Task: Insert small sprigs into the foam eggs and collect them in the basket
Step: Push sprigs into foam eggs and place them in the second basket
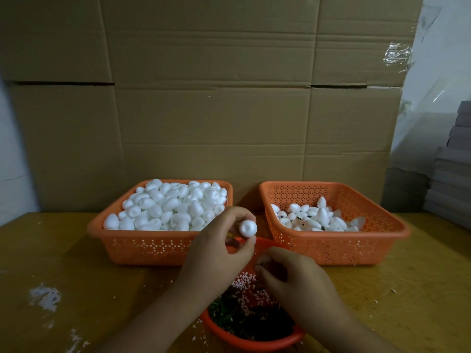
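The left hand [224, 240] holds one white foam egg [248, 228] pinched between thumb and fingertips, raised above the desk [76, 276], in front of the gap between the two large baskets. The right hand [288, 273] reaches into a small orange bowl [254, 345] nearest the person, its fingers curled down among the contents; whether they grip a sprig I cannot tell. The bowl holds dark green sprigs [229, 314] with white foam crumbs scattered over them.

The left basket [142, 245], orange and perforated, is heaped with plain foam eggs [165, 205]. The right basket [356, 248], of the same kind, holds a shallower layer of eggs [316, 217], some showing dark green bits. Both baskets stand on the desk against a cardboard wall [216, 98]. Foam crumbs and white smears mark the desk surface.
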`<state>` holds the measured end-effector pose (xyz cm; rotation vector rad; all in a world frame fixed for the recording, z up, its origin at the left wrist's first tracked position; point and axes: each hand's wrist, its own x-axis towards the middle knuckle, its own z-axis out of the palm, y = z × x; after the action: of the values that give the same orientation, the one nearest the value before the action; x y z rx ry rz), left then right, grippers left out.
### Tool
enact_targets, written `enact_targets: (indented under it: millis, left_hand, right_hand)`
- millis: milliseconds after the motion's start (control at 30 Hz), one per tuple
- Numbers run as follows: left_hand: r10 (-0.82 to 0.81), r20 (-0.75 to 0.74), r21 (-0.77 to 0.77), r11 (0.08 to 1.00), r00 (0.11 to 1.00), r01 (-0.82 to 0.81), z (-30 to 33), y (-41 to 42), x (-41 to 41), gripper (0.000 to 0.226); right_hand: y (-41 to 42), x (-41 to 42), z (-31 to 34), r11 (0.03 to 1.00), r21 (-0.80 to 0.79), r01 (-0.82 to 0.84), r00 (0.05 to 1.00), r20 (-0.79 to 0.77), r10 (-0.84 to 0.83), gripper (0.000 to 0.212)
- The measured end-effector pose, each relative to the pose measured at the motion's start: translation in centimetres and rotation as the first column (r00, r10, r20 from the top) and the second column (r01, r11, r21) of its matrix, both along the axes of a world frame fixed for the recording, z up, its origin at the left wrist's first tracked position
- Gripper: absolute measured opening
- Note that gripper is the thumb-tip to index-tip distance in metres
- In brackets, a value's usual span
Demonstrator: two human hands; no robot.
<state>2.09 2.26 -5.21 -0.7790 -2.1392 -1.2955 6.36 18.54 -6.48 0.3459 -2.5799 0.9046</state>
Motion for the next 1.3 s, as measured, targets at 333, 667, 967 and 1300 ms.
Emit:
enact_targets:
  millis: [333,667,967,1300]
  left_hand:
    - [0.042,-0.055,-0.054,0.998,0.998,-0.045,0.0,-0.1,-0.1,0.039]
    - [0.082,-0.014,-0.085,0.993,0.997,-0.083,-0.1,0.0,-0.1,0.031]
    - [0.051,-0.026,-0.128,0.990,0.998,-0.054,0.0,-0.1,-0.1,0.026]
    - [0.021,-0.006,-0.154,0.988,1.000,-0.022,0.2,0.1,0.2,0.031]
  right_hand:
    - [0.0,0.0,0.0,0.998,-0.058,-0.009,1.000,0.003,0.009,0.002]
    - [0.6,-0.4,1.6,0.744,-0.667,-0.038,0.997,0.023,0.072,0.018]
    - [0.7,-0.1,2.5,0.525,-0.850,-0.035,0.996,0.013,0.087,0.015]
    - [0.5,0.1,2.5,0.561,-0.826,-0.058,0.994,0.004,0.109,0.017]
